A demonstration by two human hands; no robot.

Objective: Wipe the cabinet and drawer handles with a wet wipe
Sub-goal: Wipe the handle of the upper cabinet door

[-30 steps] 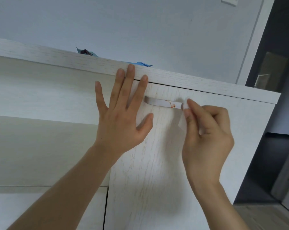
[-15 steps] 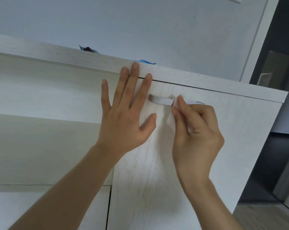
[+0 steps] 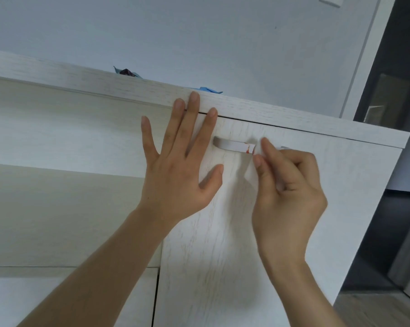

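Fingers [image 3: 268, 152] of the right hand [image 3: 286, 192] are pinched narrow around a folded white wet wipe [image 3: 251, 171], pressing it against the right part of the handle [image 3: 232, 145]; most of the wipe is covered by the thumb and knuckles, so only a pale flap hanging below the fingertips shows, and it blends into the white door behind it. A small reddish-brown mark sits on the handle just beside the fingertips, too small to make out what it is. That handle's right end is largely hidden behind the hand, with only a sliver peeking out past the index finger. Spread wide and flat, the left hand [image 3: 178, 166] holds nothing and rests on the cabinet door [image 3: 213, 244], its longest fingertips reaching over the seam onto the cabinet top edge [image 3: 293, 119]. On top of the cabinet, a blue scrap [image 3: 209, 89] and a dark crumpled item [image 3: 126, 72] poke above the edge, mostly cut off from sight. To the left, an open shelf recess [image 3: 57, 208] shows only bare panels. At the right edge, a dark doorway [image 3: 397, 128] is dim and unclear.
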